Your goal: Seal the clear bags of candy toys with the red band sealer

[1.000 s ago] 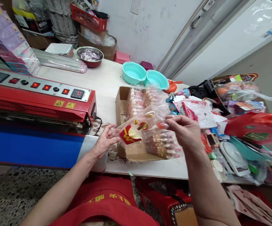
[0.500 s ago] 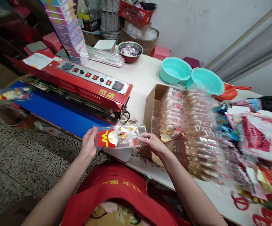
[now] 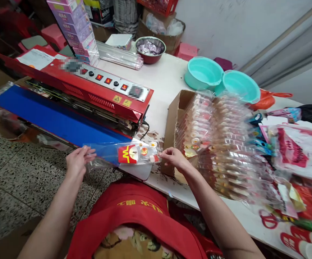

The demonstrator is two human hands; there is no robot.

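A clear plastic bag [image 3: 110,154] stretches between my two hands, low over the near end of the blue belt [image 3: 64,122]. Inside it show a red fries-box shape with a yellow letter, a small round pizza-like piece and a fried-egg-like piece. My left hand [image 3: 77,160] pinches the bag's loose left end, fingers partly extended. At the opposite end, my right hand [image 3: 173,159] grips the corner between thumb and fingertips. Behind the bag stands a red sealing machine [image 3: 96,95] with lit switches.
Right of me, a cardboard box [image 3: 171,126] holds rows of similar filled bags [image 3: 226,144]. Two turquoise basins [image 3: 204,73] and a metal bowl [image 3: 150,50] of small packets stand farther back. Red-handled scissors [image 3: 268,219] lie at the right, near paper cups [image 3: 298,241].
My left hand has moved left, drawing out the empty end of the bag. The filled bag at the belt's far left end is gone from the belt. The view has shifted slightly.
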